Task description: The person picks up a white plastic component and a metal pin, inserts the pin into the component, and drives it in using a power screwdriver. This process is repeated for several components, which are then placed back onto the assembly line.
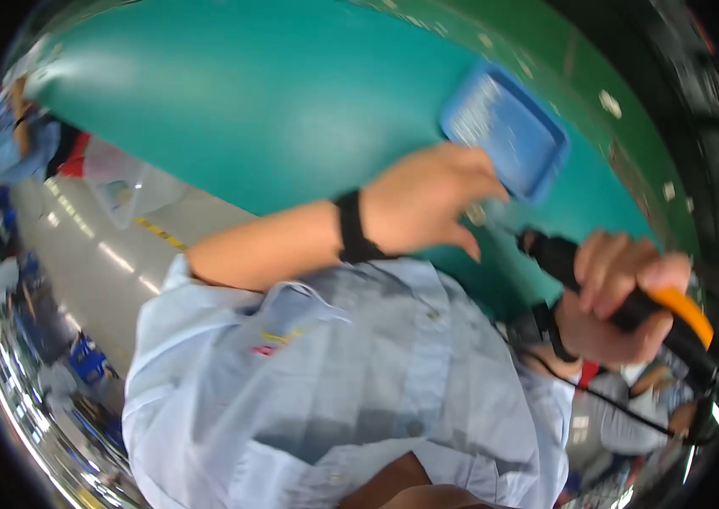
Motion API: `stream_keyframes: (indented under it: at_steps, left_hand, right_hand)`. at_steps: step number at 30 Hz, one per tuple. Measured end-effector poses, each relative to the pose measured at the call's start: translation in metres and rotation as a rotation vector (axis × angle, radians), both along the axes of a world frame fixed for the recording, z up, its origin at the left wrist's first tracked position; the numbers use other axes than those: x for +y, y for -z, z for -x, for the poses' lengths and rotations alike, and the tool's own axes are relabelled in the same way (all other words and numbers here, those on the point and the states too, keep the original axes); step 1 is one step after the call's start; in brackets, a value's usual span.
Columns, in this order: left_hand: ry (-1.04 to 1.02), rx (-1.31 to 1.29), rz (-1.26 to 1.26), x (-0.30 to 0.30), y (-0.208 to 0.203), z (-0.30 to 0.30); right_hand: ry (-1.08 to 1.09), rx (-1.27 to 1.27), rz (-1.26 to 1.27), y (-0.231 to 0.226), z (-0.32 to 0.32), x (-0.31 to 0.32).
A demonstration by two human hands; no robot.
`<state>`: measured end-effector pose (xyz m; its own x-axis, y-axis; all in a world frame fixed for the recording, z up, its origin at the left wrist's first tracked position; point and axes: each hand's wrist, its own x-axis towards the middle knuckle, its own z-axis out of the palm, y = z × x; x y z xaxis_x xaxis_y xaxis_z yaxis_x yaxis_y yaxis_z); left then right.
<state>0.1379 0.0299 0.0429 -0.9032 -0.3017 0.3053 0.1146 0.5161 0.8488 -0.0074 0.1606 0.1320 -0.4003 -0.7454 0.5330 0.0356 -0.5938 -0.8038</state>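
My right hand (627, 293) is wrapped round an electric screwdriver (556, 257), black with an orange band, its tip pointing toward my left hand. A dark cord runs near my right wrist. My left hand (431, 199) reaches over the green tabletop with thumb and fingers apart. Close by its fingertips is a small pale, shiny part (476, 213), too blurred to name; it does not look gripped. Just beyond the left hand lies a blue tray (560, 153) with many small shiny pieces (480, 110) at its left end.
The green table (275, 102) stretches away to the left. Along its far side runs a darker green strip (567, 55) with scattered pale bits. A clear plastic bag (126, 182) hangs at the table's left edge. Another person (20, 148) in blue is at the far left.
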Motion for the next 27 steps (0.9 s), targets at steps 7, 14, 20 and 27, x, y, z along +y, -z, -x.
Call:
stream_keyframes:
  at_steps: [7, 14, 20, 27]
  left_hand:
    - [-0.01, -0.215, -0.16, 0.016, 0.021, 0.009]
    - [-0.046, -0.237, -0.231, 0.022, 0.021, 0.01]
    - [-0.043, -0.233, -0.224, 0.02, 0.018, 0.01]
    - [-0.056, -0.243, -0.18, 0.015, 0.017, 0.007]
  right_hand:
    - [0.006, 0.09, -0.075, 0.012, 0.002, 0.006]
    - [0.064, 0.084, -0.254, 0.008, -0.009, 0.008]
    - [0.065, 0.085, -0.344, 0.011, -0.011, 0.002]
    - [0.052, 0.091, -0.322, 0.012, -0.02, -0.008]
